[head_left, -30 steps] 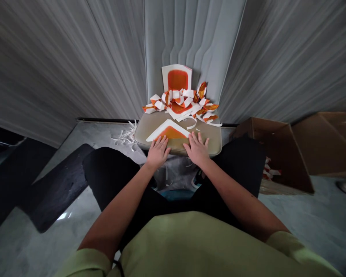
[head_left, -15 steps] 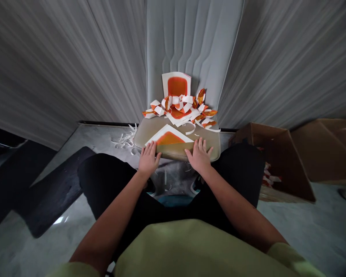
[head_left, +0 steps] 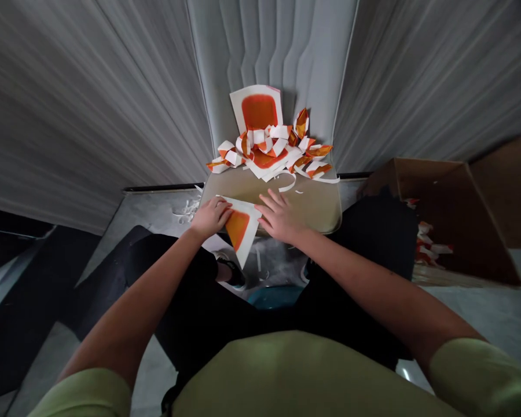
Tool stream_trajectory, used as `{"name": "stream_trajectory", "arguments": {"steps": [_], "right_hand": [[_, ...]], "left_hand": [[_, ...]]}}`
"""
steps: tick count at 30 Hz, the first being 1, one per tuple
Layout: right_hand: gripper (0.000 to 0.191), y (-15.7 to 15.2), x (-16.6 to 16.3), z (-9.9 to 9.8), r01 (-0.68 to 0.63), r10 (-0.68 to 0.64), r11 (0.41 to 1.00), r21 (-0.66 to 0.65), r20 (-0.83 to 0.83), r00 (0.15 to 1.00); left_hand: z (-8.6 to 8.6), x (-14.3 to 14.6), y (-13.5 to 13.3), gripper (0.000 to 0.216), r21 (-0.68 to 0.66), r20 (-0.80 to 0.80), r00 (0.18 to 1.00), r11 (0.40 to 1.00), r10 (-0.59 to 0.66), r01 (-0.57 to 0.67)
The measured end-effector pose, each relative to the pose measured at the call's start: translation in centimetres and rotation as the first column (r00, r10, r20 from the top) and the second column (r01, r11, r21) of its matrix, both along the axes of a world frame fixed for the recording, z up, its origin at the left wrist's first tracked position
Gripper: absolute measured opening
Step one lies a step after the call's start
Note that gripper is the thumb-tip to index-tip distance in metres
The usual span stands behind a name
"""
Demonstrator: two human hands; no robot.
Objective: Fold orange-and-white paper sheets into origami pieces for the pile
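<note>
A folded sheet of orange paper with white margins (head_left: pixel 241 227) lies at the front of the chair seat (head_left: pixel 315 211), one corner pointing down past the seat's front edge. My left hand (head_left: pixel 209 217) holds its left side, fingers curled over the paper and thumb along the orange part. Flat and spread, my right hand (head_left: pixel 280 218) rests on the seat, its fingertips at the sheet's right edge. Behind them sits a heap of folded orange and white paper pieces (head_left: pixel 271 142). An unfolded orange sheet with a white border (head_left: pixel 259 107) leans on the backrest.
Curled white paper strips lie on the seat (head_left: pixel 289 184) and on the floor (head_left: pixel 187 209) at left. To the right stands an open cardboard box (head_left: pixel 469 226) with folded paper pieces inside. Grey curtains (head_left: pixel 156 87) hang behind the chair. Something blue (head_left: pixel 273 296) is below, between my legs.
The folded sheet has turned, so its point now faces down toward me instead of away. My left hand has taken hold of its left side; my right hand has shifted slightly left and up.
</note>
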State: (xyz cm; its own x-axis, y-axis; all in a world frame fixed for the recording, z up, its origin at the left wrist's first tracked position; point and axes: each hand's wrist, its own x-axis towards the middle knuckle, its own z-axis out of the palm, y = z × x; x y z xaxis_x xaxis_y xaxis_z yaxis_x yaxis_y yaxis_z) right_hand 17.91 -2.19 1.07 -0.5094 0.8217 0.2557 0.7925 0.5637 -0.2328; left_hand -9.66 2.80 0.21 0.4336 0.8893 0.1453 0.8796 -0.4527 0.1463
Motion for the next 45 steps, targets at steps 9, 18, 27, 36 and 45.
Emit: {"name": "stream_trajectory", "arguments": {"steps": [9,18,27,36,45], "right_hand": [[0.036,1.7,0.5,-1.6,-0.102,0.101,0.994,-0.037,-0.01,0.995],[0.038,0.5,-0.2,-1.2,-0.061,0.059,0.993,-0.1,-0.029,0.998],[0.038,1.2,0.4,-0.5,-0.008,-0.004,0.992,-0.126,-0.098,0.995],[0.066,3.1,2.6,0.4,-0.005,-0.312,0.913,-0.407,-0.708,0.634],[0.036,5.1,3.6,1.6,-0.182,-0.662,0.686,-0.705,-0.708,0.248]], "left_hand": [[-0.4,0.6,-0.3,0.042,0.051,0.151,0.96,0.968,0.237,-0.247],[0.0,2.5,-9.6,0.043,-0.2,0.316,0.764,0.827,0.562,-0.526],[-0.3,3.7,-9.9,0.052,-0.486,0.387,0.73,0.797,0.564,-0.358],[4.7,2.7,-5.1,0.04,-0.487,0.455,0.796,0.86,0.4,-0.154],[4.3,6.1,2.4,0.055,-0.636,0.458,0.808,0.772,0.37,0.007]]}}
